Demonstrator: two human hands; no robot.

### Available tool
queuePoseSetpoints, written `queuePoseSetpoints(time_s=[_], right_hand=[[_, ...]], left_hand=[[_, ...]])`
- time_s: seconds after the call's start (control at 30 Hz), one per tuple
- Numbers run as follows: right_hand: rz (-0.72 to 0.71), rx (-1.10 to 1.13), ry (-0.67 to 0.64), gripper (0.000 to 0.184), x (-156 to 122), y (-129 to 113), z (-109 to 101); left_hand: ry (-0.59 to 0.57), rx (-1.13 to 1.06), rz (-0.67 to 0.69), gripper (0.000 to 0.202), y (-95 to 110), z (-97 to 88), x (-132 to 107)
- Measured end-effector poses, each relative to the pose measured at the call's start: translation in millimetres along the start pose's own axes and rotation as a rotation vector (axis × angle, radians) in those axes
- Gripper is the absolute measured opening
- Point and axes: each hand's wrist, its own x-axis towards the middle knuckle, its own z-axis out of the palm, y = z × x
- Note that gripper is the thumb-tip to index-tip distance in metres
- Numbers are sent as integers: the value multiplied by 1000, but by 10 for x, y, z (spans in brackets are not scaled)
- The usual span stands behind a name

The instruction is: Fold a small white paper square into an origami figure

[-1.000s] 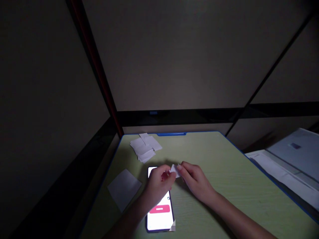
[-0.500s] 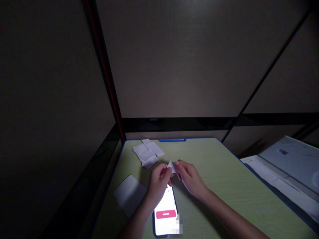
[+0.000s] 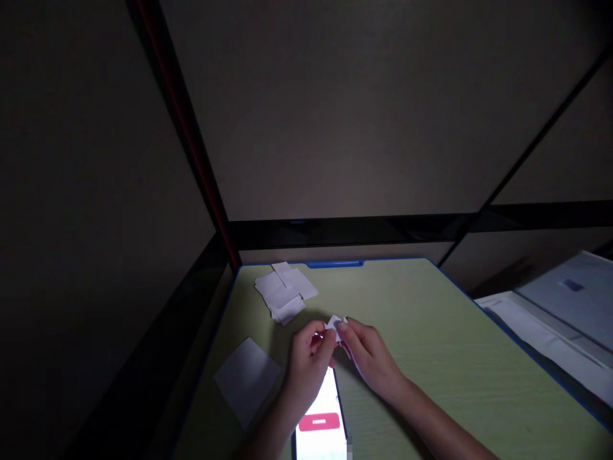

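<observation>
A small folded piece of white paper (image 3: pixel 335 324) is pinched between my two hands above the table. My left hand (image 3: pixel 311 354) grips its left side, thumb on top and fingers curled beneath. On its right side, my right hand (image 3: pixel 368 354) presses with the thumb, the other fingers tucked behind. Under my left hand and wrist lies a phone (image 3: pixel 320 441) with a lit white screen and a red button; its upper end is partly covered. A square sheet of white paper (image 3: pixel 246 380) rests flat left of my left forearm.
Several overlapping white paper pieces (image 3: pixel 282 294) form a pile at the table's far left. The light green table (image 3: pixel 454 345) has a blue edge and a blue groove (image 3: pixel 335 264) at the back. Right of it stands a pale box-like object (image 3: pixel 569 300) with white sheets. A panelled wall (image 3: pixel 335 128) rises behind.
The paper's pointed flap now looks flatter, with my right thumb lying farther over it. Both hands sit slightly lower in view, and the camera has tilted a little.
</observation>
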Motion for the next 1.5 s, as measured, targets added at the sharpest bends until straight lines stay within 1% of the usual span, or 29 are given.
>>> queuePoseSetpoints(time_s=[0.17, 0.33, 0.5, 0.63, 0.8, 1.0, 1.07, 1.2, 1.37, 1.43, 1.5], right_hand=[[24, 82, 55, 34, -13, -8, 26], [48, 194, 34, 33, -8, 7, 55], [-4, 116, 51, 33, -5, -3, 46], [-39, 65, 61, 36, -5, -15, 59], [-78, 93, 72, 35, -19, -2, 101], [-57, 274, 9, 37, -27, -41, 132], [-50, 311, 6, 37, -28, -54, 134], [-56, 315, -5, 37, -34, -59, 121], [-75, 283, -5, 37, -34, -80, 100], [-66, 293, -2, 39, -20, -78, 94], [-34, 319, 35, 40, 5, -54, 83]], left_hand=[[-4, 73, 43, 20, -15, -35, -5], [18, 138, 94, 20, -21, -60, 13], [-1, 137, 120, 20, -18, -63, 6], [-4, 164, 145, 21, 28, -65, -24], [-9, 148, 176, 20, 56, -61, -25], [-44, 89, 169, 25, 28, -64, -28], [-53, 75, 157, 27, 28, -70, -30], [-81, 35, 131, 30, 31, -82, -23], [-87, 40, 123, 32, 4, -72, -8], [-84, 51, 114, 33, -7, -62, 4], [-65, 76, 124, 30, -5, -61, 22]])
